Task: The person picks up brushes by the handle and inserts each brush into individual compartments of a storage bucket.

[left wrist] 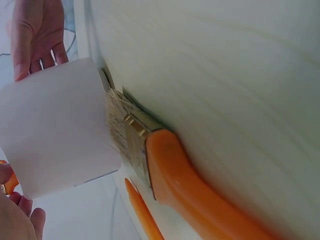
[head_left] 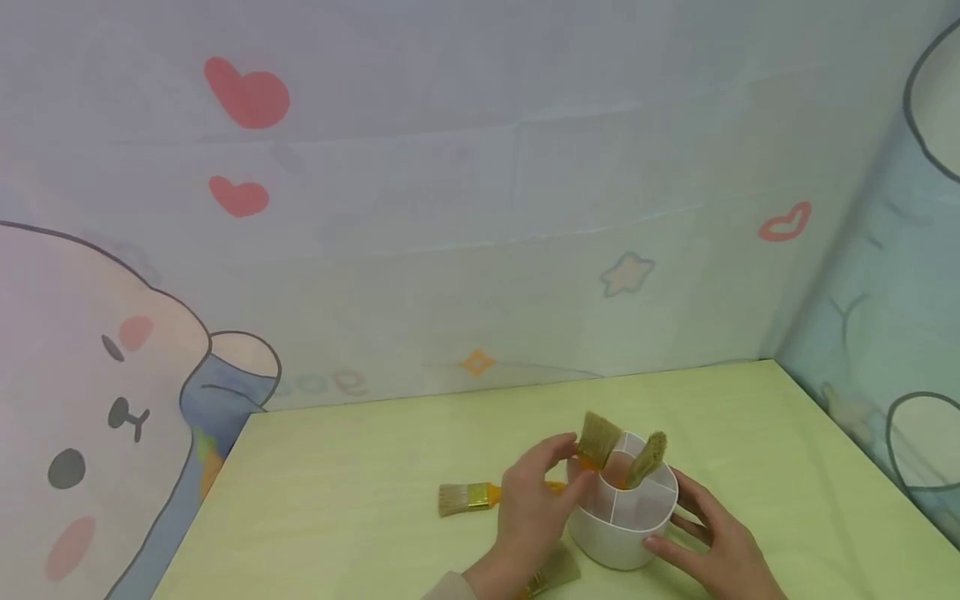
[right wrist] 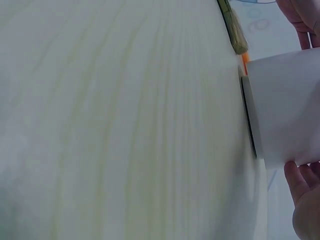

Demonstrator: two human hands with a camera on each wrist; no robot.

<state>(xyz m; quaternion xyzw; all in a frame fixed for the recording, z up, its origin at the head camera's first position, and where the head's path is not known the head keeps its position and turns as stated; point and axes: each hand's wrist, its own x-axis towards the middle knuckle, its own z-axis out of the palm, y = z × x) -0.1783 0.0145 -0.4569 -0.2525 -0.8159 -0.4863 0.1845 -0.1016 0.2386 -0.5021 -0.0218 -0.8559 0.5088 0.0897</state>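
A white round divided organizer [head_left: 622, 546] stands on the table. My left hand [head_left: 534, 500] is at its left rim and pinches a paintbrush [head_left: 598, 439] just below its bristles, which point up; in the left wrist view, orange [left wrist: 8, 181] shows by those fingers. Another paintbrush [head_left: 648, 457] stands in the organizer, bristles up and leaning right. My right hand [head_left: 723, 542] holds the organizer's right side, thumb in front and fingers behind. Its fingertips [right wrist: 295, 172] lie against the white wall in the right wrist view.
Left of the organizer, a paintbrush [head_left: 467, 497] lies flat on the pale yellow-green table [head_left: 337, 517], partly behind my left hand. Another paintbrush [head_left: 558, 572] lies near my left wrist, its orange handle [left wrist: 187, 185] large in the left wrist view. A cartoon-printed cloth [head_left: 450, 208] hangs behind.
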